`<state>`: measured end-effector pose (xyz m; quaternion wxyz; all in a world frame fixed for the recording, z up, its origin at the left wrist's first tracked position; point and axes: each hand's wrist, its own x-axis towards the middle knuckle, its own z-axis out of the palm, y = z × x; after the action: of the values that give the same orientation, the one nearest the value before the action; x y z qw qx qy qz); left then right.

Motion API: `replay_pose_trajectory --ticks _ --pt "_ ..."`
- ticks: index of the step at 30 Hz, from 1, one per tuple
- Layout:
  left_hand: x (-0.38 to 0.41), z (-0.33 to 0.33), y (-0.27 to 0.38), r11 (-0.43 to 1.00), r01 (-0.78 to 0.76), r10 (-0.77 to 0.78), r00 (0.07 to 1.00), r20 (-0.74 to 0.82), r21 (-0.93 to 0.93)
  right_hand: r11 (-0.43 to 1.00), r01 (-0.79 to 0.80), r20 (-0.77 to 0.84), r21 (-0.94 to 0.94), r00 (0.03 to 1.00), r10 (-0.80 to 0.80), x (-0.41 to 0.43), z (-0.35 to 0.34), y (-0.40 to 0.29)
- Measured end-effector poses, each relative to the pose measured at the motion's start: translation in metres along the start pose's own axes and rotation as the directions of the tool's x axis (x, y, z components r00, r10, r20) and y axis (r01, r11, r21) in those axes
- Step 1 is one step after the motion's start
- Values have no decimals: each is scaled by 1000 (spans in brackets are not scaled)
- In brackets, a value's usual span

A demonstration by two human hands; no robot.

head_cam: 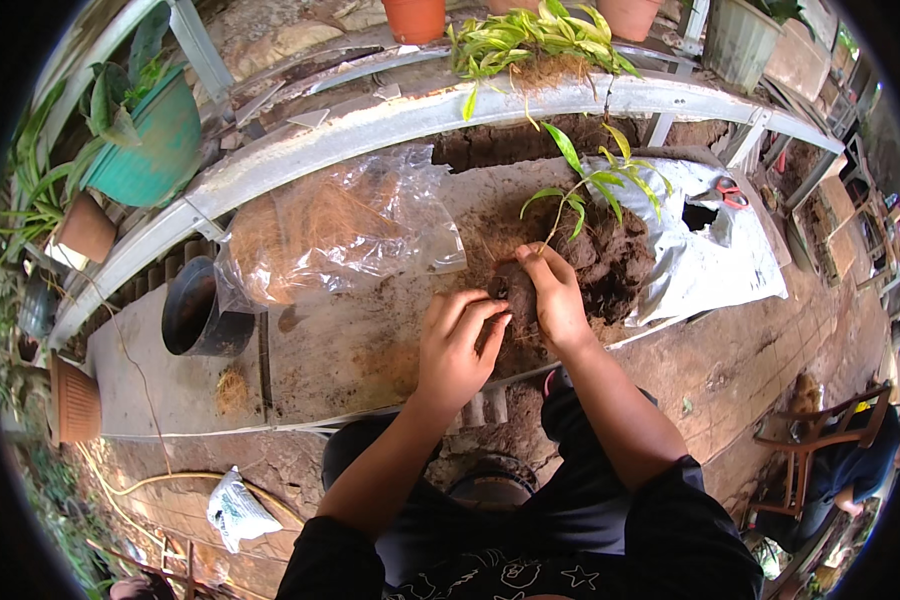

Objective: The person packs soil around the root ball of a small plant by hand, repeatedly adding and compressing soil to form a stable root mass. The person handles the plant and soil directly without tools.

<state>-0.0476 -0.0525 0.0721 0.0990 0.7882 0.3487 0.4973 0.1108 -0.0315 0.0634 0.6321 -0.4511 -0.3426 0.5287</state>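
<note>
My right hand [559, 296] grips a leafy plant cutting [566, 202] by the base of its stem, beside a dark root ball [523, 300]. My left hand [461, 337] has its fingertips at the left side of that root ball; whether they pinch anything is hidden. Dark soil [615, 262] is heaped behind and right of my right hand. Farther right lies a white plastic sack [697, 270] with a torn hole and red-handled scissors [731, 193] on it. A clear plastic bag of brown fiber [330, 225] rests to the left.
An empty black pot [210, 315] and a small fiber tuft [232, 391] are on the board at left. A metal rail [345, 112] runs behind, bearing a leafy plant clump [544, 45]. A green pot [150, 146] stands back left. A person [844, 465] is by a wooden chair [802, 450] at right.
</note>
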Motion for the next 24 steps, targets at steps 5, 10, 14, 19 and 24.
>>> replay_pose_trajectory --ticks 5,10,14,19,24 --pt "0 2 -5 998 -68 68 998 -1 -3 1000 3 -8 16 1000 -3 2 -2 -1" --pt "1 0 -2 997 3 -2 1000 23 -73 1000 -1 -21 5 1000 1 0 -1 -2" --pt "-3 -2 -3 971 98 -94 995 25 -217 1000 -3 -29 30 1000 4 0 1 -3" --pt "-1 0 7 996 -8 9 1000 1 -91 999 -6 4 -33 1000 6 0 -1 0" --pt "-1 7 10 999 -50 50 999 8 11 998 6 13 -59 1000 -5 1 -1 8"
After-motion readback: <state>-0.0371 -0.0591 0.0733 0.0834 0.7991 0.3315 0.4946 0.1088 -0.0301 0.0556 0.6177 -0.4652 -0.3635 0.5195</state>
